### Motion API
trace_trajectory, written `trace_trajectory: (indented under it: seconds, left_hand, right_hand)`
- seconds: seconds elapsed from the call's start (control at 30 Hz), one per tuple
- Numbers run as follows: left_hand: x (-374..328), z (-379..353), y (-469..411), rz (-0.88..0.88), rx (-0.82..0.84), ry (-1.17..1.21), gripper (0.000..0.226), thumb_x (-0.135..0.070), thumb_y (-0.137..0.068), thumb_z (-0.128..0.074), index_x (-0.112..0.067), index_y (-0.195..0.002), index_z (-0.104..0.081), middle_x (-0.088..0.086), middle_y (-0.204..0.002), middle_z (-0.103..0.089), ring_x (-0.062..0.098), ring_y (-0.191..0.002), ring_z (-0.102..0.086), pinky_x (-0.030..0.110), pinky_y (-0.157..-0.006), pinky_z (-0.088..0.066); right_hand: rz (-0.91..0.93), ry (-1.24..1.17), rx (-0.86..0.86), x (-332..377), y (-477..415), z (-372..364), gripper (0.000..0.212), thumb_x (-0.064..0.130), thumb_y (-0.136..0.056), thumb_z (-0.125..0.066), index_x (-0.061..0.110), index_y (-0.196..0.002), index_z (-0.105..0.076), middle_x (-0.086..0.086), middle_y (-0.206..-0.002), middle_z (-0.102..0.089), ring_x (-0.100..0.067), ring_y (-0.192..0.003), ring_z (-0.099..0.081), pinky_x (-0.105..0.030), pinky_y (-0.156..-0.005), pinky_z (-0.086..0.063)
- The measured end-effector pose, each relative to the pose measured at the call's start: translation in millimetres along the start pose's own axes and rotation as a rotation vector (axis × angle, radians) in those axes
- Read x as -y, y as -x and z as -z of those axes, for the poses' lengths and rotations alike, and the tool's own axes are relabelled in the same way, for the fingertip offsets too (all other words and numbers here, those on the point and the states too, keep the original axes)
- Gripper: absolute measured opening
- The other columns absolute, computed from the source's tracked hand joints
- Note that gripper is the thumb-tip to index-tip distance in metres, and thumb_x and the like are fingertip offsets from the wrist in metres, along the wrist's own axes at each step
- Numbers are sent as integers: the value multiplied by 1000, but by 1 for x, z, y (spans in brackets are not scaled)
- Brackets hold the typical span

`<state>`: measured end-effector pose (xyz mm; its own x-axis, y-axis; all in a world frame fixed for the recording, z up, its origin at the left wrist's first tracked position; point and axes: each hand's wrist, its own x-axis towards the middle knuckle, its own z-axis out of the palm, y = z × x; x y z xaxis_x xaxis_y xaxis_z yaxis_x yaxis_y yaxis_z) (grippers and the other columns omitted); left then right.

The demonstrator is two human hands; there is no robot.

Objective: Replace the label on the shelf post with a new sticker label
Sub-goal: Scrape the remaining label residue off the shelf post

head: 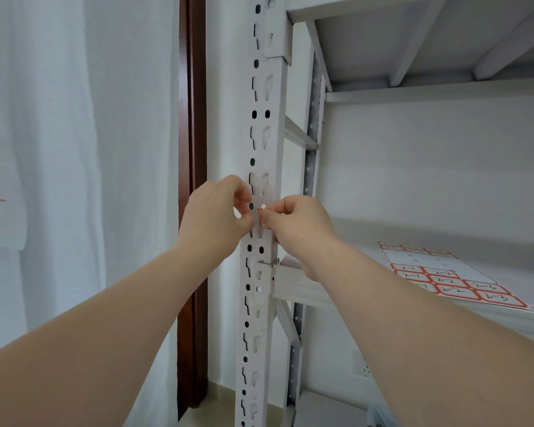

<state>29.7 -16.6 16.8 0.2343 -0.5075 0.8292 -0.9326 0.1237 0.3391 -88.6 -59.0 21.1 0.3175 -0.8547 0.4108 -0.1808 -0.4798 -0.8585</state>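
Note:
A white slotted shelf post (261,124) runs top to bottom in the middle of the head view. A small red-edged sticker label (261,219) sits on the post between both hands, with one edge lifted and curled. My right hand (296,223) pinches that label with thumb and fingertip. My left hand (219,215) is against the post's left side with its fingers curled; whether they touch the label is hidden. A sheet of red-bordered sticker labels (444,277) lies on the shelf board to the right.
The white metal rack has an upper shelf (413,41) overhead and a lower shelf board (383,291) at hand height. A dark wooden frame (193,149) stands left of the post. White curtain fabric (74,149) hangs at the left.

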Motion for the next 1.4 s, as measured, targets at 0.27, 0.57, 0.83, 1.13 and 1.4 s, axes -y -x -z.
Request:
trace_trajectory:
  seconds: [0.27,0.57,0.83,1.13,1.4]
  left_hand:
    - [-1,15,5,317,15,514,20,-10,-76,-73,-22,-78,-57,-8,-67,-67,8,-63,-57,22,-63,-47]
    - [-10,18,12,410,217,784,21,-2,-80,-68,-18,-79,-56,3,-77,-68,16,-73,-61,33,-79,-53]
    - [-12,15,13,369,207,604,18,-9,-79,-71,-22,-81,-58,1,-73,-70,21,-78,-63,44,-86,-53]
    - [-13,20,10,438,192,557,17,-17,-74,-77,-19,-89,-68,6,-80,-74,23,-88,-68,37,-83,-57]
    - [-2,19,6,424,18,390,13,-12,-81,-66,-25,-81,-67,-2,-78,-69,22,-75,-64,31,-69,-54]
  right_hand:
    - [-91,-219,0,-4,1,-2,20,20,-80,-71,19,-62,-64,-1,-80,-68,-19,-85,-62,-37,-86,-53]
    - [-189,-332,53,-1,14,7,11,19,-83,-69,11,-75,-65,-7,-85,-67,-15,-73,-58,-46,-94,-52]
    - [-152,-334,33,-2,17,7,12,19,-79,-72,15,-69,-66,3,-79,-67,-10,-80,-61,-41,-93,-53]
    - [-19,-64,-62,-1,14,0,28,17,-85,-63,15,-57,-61,0,-70,-62,-13,-62,-51,-23,-54,-40]
    - [-21,10,-71,4,11,-2,17,18,-88,-58,9,-77,-68,-5,-80,-65,-18,-72,-53,-24,-57,-40]
